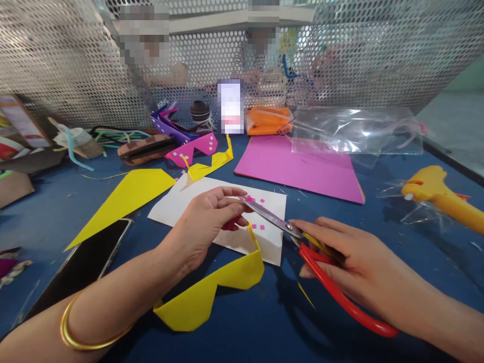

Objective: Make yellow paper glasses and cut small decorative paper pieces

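Note:
My right hand (351, 257) grips red-handled scissors (333, 282), their blades (270, 218) pointing left over a white sheet (181, 204). My left hand (206, 222) pinches a small pink paper piece at the blade tips. Tiny pink squares (257, 227) lie scattered on the white sheet. Folded yellow paper glasses (212, 295) rest on the blue table below my left hand, one arm standing up beside the white sheet.
A phone (85, 264) and a yellow paper triangle (124, 199) lie left. Pink paper (298, 169), a clear plastic bag (355, 131) and a yellow glue gun (442, 196) lie right. Pink, purple and yellow paper glasses (192, 148) sit behind. Two people sit beyond a perforated metal screen (56, 55).

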{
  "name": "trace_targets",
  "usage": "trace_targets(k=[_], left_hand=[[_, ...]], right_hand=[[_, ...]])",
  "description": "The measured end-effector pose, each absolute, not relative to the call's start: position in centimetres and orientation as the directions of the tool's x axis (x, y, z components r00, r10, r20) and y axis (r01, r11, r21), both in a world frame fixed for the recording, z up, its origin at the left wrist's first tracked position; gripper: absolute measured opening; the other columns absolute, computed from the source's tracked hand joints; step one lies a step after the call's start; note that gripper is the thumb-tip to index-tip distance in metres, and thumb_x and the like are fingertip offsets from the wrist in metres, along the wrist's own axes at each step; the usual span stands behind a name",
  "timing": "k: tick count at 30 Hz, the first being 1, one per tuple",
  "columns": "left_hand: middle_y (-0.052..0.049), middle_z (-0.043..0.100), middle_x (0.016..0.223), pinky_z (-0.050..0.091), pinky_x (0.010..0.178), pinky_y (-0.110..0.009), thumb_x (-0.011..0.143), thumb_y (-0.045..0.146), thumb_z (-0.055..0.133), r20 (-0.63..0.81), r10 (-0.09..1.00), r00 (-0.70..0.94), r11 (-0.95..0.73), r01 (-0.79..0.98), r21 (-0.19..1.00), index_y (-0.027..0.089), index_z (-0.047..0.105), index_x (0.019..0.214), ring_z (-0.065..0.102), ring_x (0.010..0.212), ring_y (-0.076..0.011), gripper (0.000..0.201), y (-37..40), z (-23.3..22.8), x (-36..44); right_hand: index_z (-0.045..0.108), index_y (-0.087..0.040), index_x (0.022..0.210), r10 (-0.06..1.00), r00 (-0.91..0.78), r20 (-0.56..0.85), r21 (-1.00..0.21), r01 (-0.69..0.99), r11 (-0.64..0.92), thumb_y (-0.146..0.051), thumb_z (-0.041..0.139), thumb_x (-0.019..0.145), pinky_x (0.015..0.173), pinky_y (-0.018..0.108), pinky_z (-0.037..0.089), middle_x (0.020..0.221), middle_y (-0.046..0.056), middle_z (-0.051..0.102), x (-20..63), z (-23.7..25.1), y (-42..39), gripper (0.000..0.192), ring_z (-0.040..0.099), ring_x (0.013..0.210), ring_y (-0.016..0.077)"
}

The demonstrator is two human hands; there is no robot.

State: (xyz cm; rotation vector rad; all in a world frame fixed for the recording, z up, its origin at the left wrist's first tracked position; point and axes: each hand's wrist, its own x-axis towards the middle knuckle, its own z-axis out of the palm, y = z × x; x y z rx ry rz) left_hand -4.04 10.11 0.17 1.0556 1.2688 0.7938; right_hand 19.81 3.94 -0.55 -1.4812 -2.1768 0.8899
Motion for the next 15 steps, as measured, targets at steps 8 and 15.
trace_targets(k=[8, 15], left_hand=[[-0.002, 0.074, 0.083, 0.045, 0.058, -0.020, 0.078, 0.027, 0.071, -0.368, 0.915, 0.167, 0.363, 0.062, 0.930, 0.018, 0.070, 0.091, 0.056, 0.058, -0.0073, 0.015, 10.02, 0.29, -3.90], [-0.002, 0.074, 0.078, 0.044, 0.055, -0.019, 0.083, 0.025, 0.067, -0.424, 0.888, 0.177, 0.428, 0.018, 0.904, 0.017, 0.074, 0.081, 0.057, 0.057, -0.0070, 0.011, 9.87, 0.50, -4.00]], right_hand=[[0.069, -0.026, 0.113, 0.921, -0.384, -0.068, -0.686, 0.688, 0.237, -0.041, 0.063, 0.091, 0.065, 0.027, 0.052, 0.086, 0.002, 0.066, 19.77, -0.29, 3.98, 0.028, 0.064, 0.074, 0.0171], [0.069, -0.027, 0.111, 0.925, -0.373, -0.070, -0.689, 0.689, 0.225, -0.042, 0.062, 0.090, 0.066, 0.027, 0.051, 0.086, 0.001, 0.066, 19.74, -0.43, 3.98, 0.026, 0.064, 0.075, 0.0170]])
